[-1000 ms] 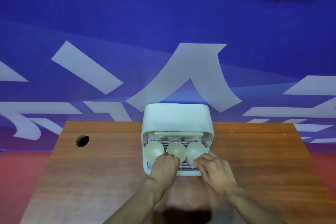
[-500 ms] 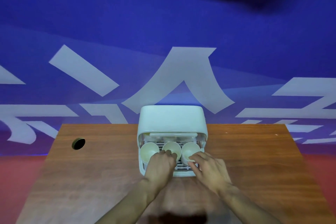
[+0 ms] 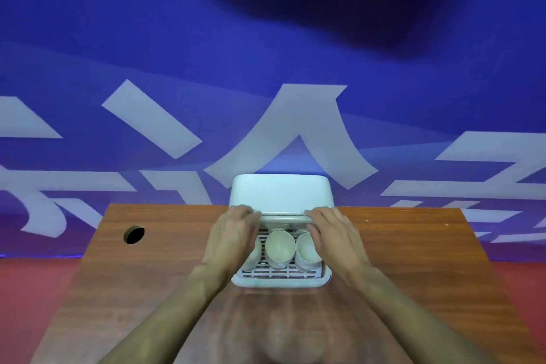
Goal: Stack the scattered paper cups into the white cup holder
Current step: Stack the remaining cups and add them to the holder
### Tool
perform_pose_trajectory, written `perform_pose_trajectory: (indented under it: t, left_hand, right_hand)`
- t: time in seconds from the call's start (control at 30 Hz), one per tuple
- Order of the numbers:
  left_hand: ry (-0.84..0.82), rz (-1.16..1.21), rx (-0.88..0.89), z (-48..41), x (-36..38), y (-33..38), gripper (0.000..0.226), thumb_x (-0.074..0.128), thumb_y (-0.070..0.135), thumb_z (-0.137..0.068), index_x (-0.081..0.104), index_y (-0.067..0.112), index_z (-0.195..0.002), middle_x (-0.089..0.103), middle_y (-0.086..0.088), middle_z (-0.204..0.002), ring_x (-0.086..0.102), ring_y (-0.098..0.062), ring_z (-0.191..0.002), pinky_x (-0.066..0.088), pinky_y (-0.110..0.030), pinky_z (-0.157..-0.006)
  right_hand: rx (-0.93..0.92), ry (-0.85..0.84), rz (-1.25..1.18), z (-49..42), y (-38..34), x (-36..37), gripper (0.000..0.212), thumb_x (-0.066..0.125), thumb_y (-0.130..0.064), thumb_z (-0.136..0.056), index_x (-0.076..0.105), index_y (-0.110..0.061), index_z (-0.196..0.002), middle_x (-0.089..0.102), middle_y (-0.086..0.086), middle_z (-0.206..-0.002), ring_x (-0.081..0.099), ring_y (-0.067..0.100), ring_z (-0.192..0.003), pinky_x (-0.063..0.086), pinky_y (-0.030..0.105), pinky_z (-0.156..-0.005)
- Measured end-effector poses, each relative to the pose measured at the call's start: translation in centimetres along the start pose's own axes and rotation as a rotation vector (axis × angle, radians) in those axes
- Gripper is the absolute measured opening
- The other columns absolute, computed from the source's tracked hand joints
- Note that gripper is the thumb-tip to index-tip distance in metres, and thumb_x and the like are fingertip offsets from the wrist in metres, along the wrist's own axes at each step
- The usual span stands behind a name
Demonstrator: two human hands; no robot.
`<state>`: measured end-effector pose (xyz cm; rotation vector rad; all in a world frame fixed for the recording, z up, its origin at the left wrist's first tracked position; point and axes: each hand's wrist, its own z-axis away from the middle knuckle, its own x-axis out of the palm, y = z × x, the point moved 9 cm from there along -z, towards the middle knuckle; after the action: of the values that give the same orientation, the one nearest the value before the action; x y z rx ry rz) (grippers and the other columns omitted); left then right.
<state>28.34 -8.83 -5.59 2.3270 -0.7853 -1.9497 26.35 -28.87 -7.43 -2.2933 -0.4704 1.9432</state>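
Note:
The white cup holder [image 3: 280, 192] stands at the table's far middle, with a domed top and a slatted tray [image 3: 280, 278] in front. Three stacks of paper cups stand in the tray: the middle stack [image 3: 280, 248], the right stack [image 3: 307, 251], and a left stack [image 3: 254, 254] mostly hidden by my left hand. My left hand [image 3: 233, 233] and my right hand [image 3: 334, 233] both grip the front edge of the holder's lid [image 3: 283, 218], fingers curled over it at its left and right ends.
The wooden table [image 3: 147, 289] has a round cable hole [image 3: 134, 234] at its far left. A blue wall with large white shapes rises behind. Red floor lies on both sides of the table.
Both hands have left the cups and moved up and away from me to the lid's front edge. The cups stand uncovered in the tray.

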Motion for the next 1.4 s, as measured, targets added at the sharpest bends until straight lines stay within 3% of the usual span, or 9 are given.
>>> perform_pose_trajectory:
  t: [0.3, 0.47, 0.6, 0.73, 0.9, 1.03, 1.17, 1.23, 1.4]
  left_hand:
    - [-0.057, 0.059, -0.125, -0.8, 1.3, -1.3, 0.012, 0.063, 0.028, -0.090, 0.069, 0.022, -0.083, 0.058, 0.007, -0.086, 0.057, -0.019, -0.072, 0.047, -0.034, -0.057]
    - [-0.111, 0.013, -0.153, -1.7, 1.2, -1.2, 0.012, 0.061, 0.026, -0.088, 0.069, 0.021, -0.080, 0.058, 0.004, -0.081, 0.057, -0.022, -0.067, 0.046, -0.037, -0.057]
    - [-0.118, 0.042, -0.133, -1.4, 1.2, -0.8, 0.006, 0.065, 0.023, -0.086, 0.070, 0.023, -0.083, 0.057, 0.003, -0.080, 0.057, -0.025, -0.068, 0.043, -0.034, -0.055]
    - [-0.139, -0.002, -0.037, 0.7, 2.0, -0.1, 0.015, 0.067, 0.022, -0.086, 0.068, 0.019, -0.072, 0.047, 0.004, -0.075, 0.051, -0.022, -0.063, 0.032, -0.030, -0.049]
    - [-0.267, -0.051, 0.100, 4.8, 4.1, 1.0, 0.023, 0.082, 0.013, -0.065, 0.061, 0.019, -0.059, 0.046, 0.002, -0.064, 0.049, -0.024, -0.047, 0.027, -0.028, -0.036]
    - [-0.359, -0.162, 0.190, 7.6, 6.8, 1.3, 0.030, 0.083, 0.013, -0.052, 0.053, 0.016, -0.056, 0.046, -0.001, -0.062, 0.047, -0.025, -0.049, 0.020, -0.030, -0.038]
    - [-0.448, -0.218, 0.152, 9.1, 8.9, 1.4, 0.031, 0.084, 0.009, -0.034, 0.056, 0.016, -0.045, 0.058, -0.002, -0.059, 0.051, -0.024, -0.043, 0.029, -0.025, -0.036]
    - [-0.482, -0.212, 0.105, 9.3, 9.8, 1.4, 0.031, 0.083, 0.007, -0.026, 0.058, 0.016, -0.041, 0.062, -0.004, -0.060, 0.052, -0.023, -0.040, 0.036, -0.023, -0.035]
    - [-0.440, -0.250, 0.072, 8.3, 9.9, 1.5, 0.036, 0.082, 0.007, -0.016, 0.051, 0.014, -0.033, 0.049, -0.001, -0.041, 0.045, -0.019, -0.028, 0.019, -0.016, -0.038]
  right_hand:
    - [0.040, -0.117, 0.052, -1.8, -0.1, 0.8, 0.020, 0.047, -0.025, -0.101, 0.066, -0.027, -0.104, 0.061, -0.011, -0.104, 0.052, 0.012, -0.098, 0.048, 0.028, -0.077]
    - [0.061, -0.182, 0.133, -2.8, -0.2, 1.0, 0.019, 0.052, -0.012, -0.095, 0.066, -0.025, -0.095, 0.063, -0.006, -0.096, 0.055, 0.017, -0.089, 0.046, 0.030, -0.067]
    - [0.054, -0.202, 0.130, -2.2, 0.0, 1.4, 0.021, 0.052, -0.016, -0.097, 0.056, -0.024, -0.077, 0.060, -0.005, -0.084, 0.052, 0.018, -0.084, 0.036, 0.029, -0.061]
    - [0.037, -0.231, 0.039, -0.1, 0.3, 2.4, 0.018, 0.052, -0.023, -0.097, 0.069, -0.026, -0.095, 0.061, -0.007, -0.094, 0.054, 0.016, -0.098, 0.047, 0.030, -0.073]
    - [0.026, -0.320, 0.011, 4.4, -0.1, 4.6, 0.019, 0.058, -0.029, -0.094, 0.069, -0.032, -0.109, 0.060, -0.010, -0.103, 0.054, 0.013, -0.103, 0.044, 0.029, -0.082]
    - [0.000, -0.336, 0.118, 7.1, -1.3, 5.8, 0.019, 0.086, -0.024, -0.061, 0.072, -0.030, -0.072, 0.062, -0.013, -0.076, 0.060, 0.011, -0.072, 0.047, 0.024, -0.059]
    - [-0.023, -0.335, 0.216, 8.6, -1.9, 7.6, 0.029, 0.088, -0.017, -0.038, 0.070, -0.026, -0.059, 0.062, -0.011, -0.065, 0.063, 0.012, -0.063, 0.048, 0.022, -0.054]
    - [-0.006, -0.341, 0.198, 9.3, -1.8, 8.3, 0.027, 0.087, -0.016, -0.042, 0.072, -0.025, -0.063, 0.065, -0.010, -0.072, 0.064, 0.012, -0.067, 0.052, 0.022, -0.057]
    - [0.010, -0.393, 0.121, 9.9, -1.4, 9.3, 0.028, 0.055, -0.014, -0.085, 0.068, -0.025, -0.107, 0.059, -0.010, -0.112, 0.056, 0.012, -0.110, 0.049, 0.024, -0.091]
